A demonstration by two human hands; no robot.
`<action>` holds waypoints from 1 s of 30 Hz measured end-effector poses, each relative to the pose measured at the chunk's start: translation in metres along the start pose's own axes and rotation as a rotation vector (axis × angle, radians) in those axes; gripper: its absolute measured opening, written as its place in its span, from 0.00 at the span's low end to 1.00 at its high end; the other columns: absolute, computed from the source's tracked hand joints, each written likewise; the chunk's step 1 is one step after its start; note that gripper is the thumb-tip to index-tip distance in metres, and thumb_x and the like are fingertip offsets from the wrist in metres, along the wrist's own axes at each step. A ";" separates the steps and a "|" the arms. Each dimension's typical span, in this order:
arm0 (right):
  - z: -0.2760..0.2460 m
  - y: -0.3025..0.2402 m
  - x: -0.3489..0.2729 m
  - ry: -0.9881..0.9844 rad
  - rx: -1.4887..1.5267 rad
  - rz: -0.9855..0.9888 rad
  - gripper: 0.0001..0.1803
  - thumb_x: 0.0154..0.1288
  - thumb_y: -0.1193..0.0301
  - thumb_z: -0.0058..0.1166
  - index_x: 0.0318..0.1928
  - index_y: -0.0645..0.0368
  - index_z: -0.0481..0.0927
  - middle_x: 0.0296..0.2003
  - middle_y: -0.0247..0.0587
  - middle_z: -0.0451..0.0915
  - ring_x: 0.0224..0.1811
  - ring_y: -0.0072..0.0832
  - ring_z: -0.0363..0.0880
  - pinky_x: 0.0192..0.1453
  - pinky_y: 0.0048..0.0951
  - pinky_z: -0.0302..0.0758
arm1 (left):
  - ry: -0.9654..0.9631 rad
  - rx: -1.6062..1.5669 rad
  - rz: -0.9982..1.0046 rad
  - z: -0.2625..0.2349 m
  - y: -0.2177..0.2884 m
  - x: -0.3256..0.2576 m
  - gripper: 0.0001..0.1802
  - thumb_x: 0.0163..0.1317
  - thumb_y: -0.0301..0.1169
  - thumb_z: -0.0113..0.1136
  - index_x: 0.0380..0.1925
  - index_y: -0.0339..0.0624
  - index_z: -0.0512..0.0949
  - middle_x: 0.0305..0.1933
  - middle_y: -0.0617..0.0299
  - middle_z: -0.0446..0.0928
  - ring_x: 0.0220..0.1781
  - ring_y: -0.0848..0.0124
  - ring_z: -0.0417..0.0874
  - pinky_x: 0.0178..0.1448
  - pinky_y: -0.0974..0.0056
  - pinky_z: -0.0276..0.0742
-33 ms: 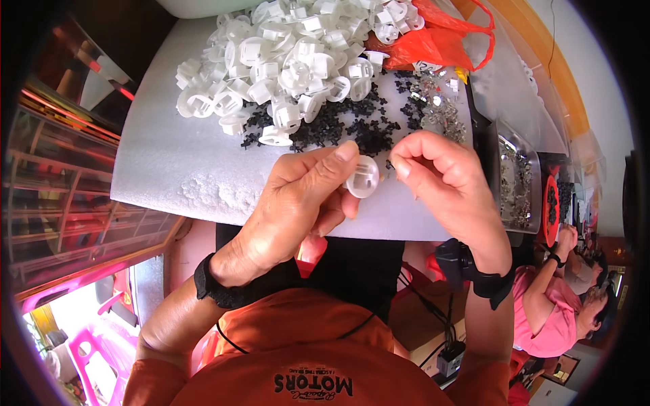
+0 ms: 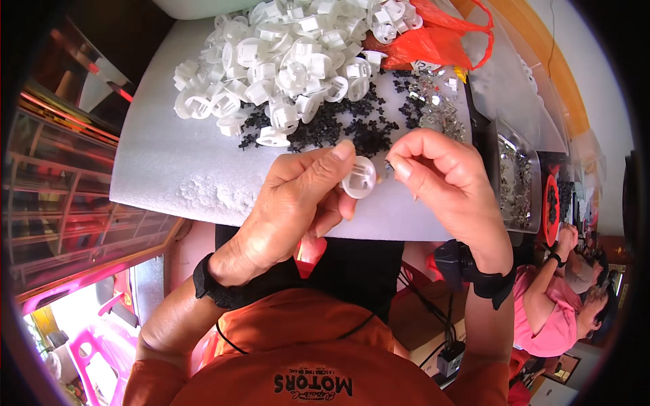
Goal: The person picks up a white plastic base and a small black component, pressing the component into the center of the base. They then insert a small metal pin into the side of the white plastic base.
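I log: metal tray [image 2: 535, 203] contains small shiny parts [image 2: 516, 186]; red dish [image 2: 550, 234], right of tray, black bits [image 2: 553, 201]. Left of tray, right hand [image 2: 450, 179] pinches black piece [image 2: 388, 164]; left hand [image 2: 298, 189] grips white disc [image 2: 359, 177].

A: What does the left hand [image 2: 288, 199] hold?
B: A round white plastic piece [image 2: 359, 178], pinched between thumb and fingers, its slotted face turned up toward the camera.
A: And the right hand [image 2: 450, 176]?
B: A tiny black part [image 2: 388, 165] at the tips of thumb and forefinger, near the white piece but apart from it.
A: What lies on the grey tabletop [image 2: 156, 155]?
B: A big heap of white pieces [image 2: 291, 61], with black parts [image 2: 369, 134] scattered along its near edge. Small shiny bits [image 2: 440, 118] lie to the right, close to a red plastic bag [image 2: 440, 40].
A: Farther right?
B: A metal tray [image 2: 534, 172] of small parts, a red dish [image 2: 552, 213], and a co-worker [image 2: 545, 314] in pink.
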State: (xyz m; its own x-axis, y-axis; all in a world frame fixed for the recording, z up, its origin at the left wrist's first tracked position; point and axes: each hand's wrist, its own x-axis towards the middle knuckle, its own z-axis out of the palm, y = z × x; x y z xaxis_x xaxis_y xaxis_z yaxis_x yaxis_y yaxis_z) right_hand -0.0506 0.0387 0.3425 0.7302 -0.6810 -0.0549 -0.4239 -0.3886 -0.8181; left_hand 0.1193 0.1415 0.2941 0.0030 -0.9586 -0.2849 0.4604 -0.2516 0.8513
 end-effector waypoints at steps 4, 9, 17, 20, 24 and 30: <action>0.006 -0.005 0.004 -0.073 0.293 -0.082 0.04 0.68 0.76 0.50 0.36 0.64 0.74 0.29 0.28 0.74 0.31 0.14 0.69 0.34 0.20 0.69 | 0.013 -0.028 -0.050 0.003 0.002 0.003 0.27 0.71 0.51 0.43 0.28 0.38 0.74 0.17 0.63 0.71 0.10 0.82 0.60 0.12 0.74 0.55; 0.020 -0.001 0.010 0.003 0.364 -0.129 0.02 0.65 0.79 0.52 0.35 0.65 0.74 0.31 0.34 0.73 0.33 0.18 0.72 0.36 0.22 0.70 | 0.033 -0.009 -0.077 0.003 0.008 0.004 0.28 0.71 0.50 0.44 0.27 0.34 0.74 0.16 0.61 0.71 0.10 0.79 0.60 0.13 0.74 0.50; 0.020 0.002 0.011 0.106 0.042 -0.377 0.02 0.61 0.83 0.50 0.34 0.65 0.74 0.30 0.38 0.71 0.29 0.25 0.71 0.33 0.22 0.69 | 0.018 -0.007 -0.108 -0.002 0.006 0.007 0.27 0.70 0.50 0.45 0.27 0.34 0.74 0.17 0.60 0.72 0.10 0.79 0.61 0.12 0.73 0.51; 0.018 0.001 0.009 0.085 -0.050 -0.386 0.02 0.63 0.82 0.51 0.37 0.65 0.74 0.32 0.36 0.71 0.30 0.19 0.71 0.34 0.19 0.69 | 0.022 -0.046 -0.120 -0.003 0.006 0.008 0.27 0.70 0.49 0.45 0.28 0.34 0.75 0.17 0.59 0.72 0.10 0.78 0.61 0.12 0.73 0.51; 0.019 0.002 0.010 0.113 -0.063 -0.435 0.02 0.62 0.83 0.51 0.36 0.65 0.75 0.31 0.37 0.71 0.29 0.20 0.70 0.32 0.20 0.68 | 0.023 -0.054 -0.138 -0.004 0.004 0.008 0.25 0.70 0.48 0.46 0.30 0.34 0.75 0.17 0.60 0.72 0.10 0.78 0.61 0.13 0.73 0.51; 0.022 0.001 0.011 0.115 -0.129 -0.499 0.04 0.60 0.85 0.52 0.35 0.65 0.75 0.30 0.38 0.71 0.27 0.23 0.70 0.30 0.23 0.67 | 0.041 -0.048 -0.138 -0.004 0.004 0.009 0.24 0.71 0.47 0.46 0.31 0.35 0.75 0.18 0.60 0.72 0.11 0.78 0.61 0.14 0.74 0.51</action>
State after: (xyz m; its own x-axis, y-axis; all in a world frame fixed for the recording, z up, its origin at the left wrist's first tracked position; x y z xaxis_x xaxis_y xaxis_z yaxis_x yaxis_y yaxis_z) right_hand -0.0313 0.0447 0.3282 0.7996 -0.4546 0.3923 -0.1075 -0.7511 -0.6513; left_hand 0.1246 0.1327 0.2938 -0.0278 -0.9088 -0.4164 0.5005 -0.3732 0.7811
